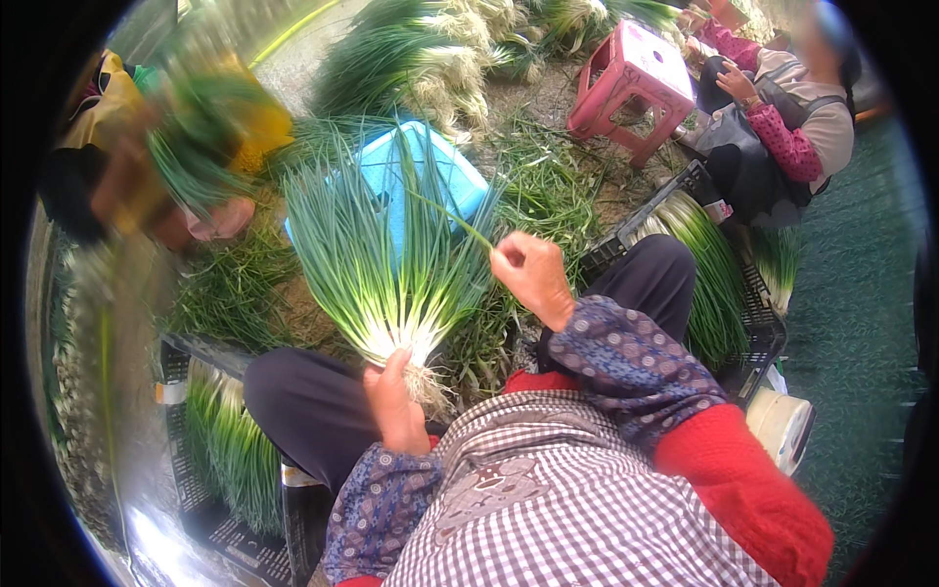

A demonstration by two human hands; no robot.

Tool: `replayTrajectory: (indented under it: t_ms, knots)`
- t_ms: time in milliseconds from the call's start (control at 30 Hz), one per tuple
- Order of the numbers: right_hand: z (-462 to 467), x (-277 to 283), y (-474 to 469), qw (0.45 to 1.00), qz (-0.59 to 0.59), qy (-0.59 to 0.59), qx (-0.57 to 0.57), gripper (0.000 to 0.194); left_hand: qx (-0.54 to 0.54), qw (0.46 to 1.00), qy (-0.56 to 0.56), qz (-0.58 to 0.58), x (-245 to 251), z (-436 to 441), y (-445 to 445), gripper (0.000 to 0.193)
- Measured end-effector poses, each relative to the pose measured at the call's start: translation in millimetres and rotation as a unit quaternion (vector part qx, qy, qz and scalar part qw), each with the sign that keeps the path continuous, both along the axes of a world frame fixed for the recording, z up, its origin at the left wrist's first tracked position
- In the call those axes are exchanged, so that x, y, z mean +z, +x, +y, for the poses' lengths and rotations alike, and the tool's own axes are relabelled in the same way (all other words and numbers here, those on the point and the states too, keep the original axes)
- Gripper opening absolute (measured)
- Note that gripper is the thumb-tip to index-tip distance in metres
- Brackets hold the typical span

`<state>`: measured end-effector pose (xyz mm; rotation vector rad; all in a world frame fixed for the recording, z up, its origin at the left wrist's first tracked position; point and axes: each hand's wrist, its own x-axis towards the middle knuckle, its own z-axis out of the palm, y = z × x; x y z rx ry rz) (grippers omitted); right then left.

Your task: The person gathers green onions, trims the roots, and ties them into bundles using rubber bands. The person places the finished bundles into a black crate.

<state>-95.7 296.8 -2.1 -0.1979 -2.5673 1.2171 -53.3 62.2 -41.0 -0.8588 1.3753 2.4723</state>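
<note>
A fanned bunch of green onions is gripped near its white, rooted ends by my left hand. The green tops spread away from me, over a blue plastic stool. To the right of the bunch, my right hand pinches a single thin green leaf between thumb and fingers. That leaf runs back towards the tops of the bunch; where it ends among them I cannot tell. Pale stringy roots hang below my left hand, close to the checked apron.
Black plastic crates of green onions stand at left and right. Loose trimmed leaves cover the ground. Beyond lie a heap of green onions and a pink stool. One person sits at right; another, blurred, handles greens at left.
</note>
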Motion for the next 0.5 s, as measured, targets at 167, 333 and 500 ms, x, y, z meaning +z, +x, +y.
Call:
replayTrajectory:
  t_ms: [167, 333, 500]
  knots:
    - [34.6, -38.6, 74.4, 0.862, -0.356, 0.265, 0.247, 0.017, -0.013, 1.0, -0.016, -0.018, -0.1, -0.6, 0.2, 0.033]
    - [-14.2, -18.2, 46.7, 0.931, -0.178, 0.111, 0.298, 0.017, -0.021, 1.0, -0.007, -0.002, 2.3, -0.4, -1.2, 0.034]
    - [-67.0, 1.6, -12.9, 0.96, 0.093, -0.061, 0.256, 0.01, -0.046, 0.999, -0.003, 0.024, 8.3, 3.7, -3.7, 0.035]
